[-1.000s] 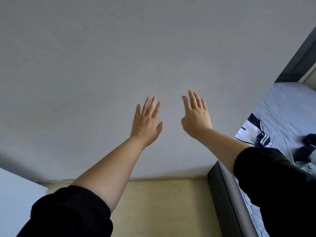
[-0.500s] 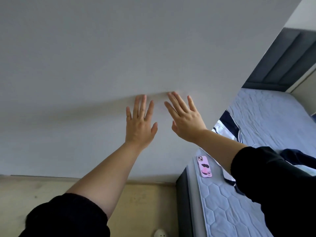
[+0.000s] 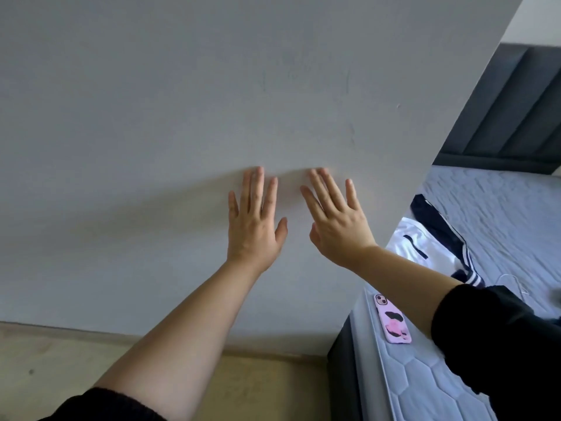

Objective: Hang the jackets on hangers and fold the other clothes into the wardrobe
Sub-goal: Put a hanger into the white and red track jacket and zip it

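Both hands have reached forward since a moment ago. The left hand (image 3: 254, 229) and right hand (image 3: 337, 227) now lie flat on the white surface (image 3: 182, 117), side by side and slightly apart, fingers straight and spread, holding nothing. Whether that surface is a wall or a wardrobe door cannot be told. A white-and-navy jacket (image 3: 420, 249) lies crumpled on the bed (image 3: 501, 208) near its left edge, beyond a pink phone (image 3: 393, 319) lying at that edge.

Bed (image 3: 501, 214) w/ pink phone (image 3: 393, 319) & navy-white jacket (image 3: 408, 249) on it.
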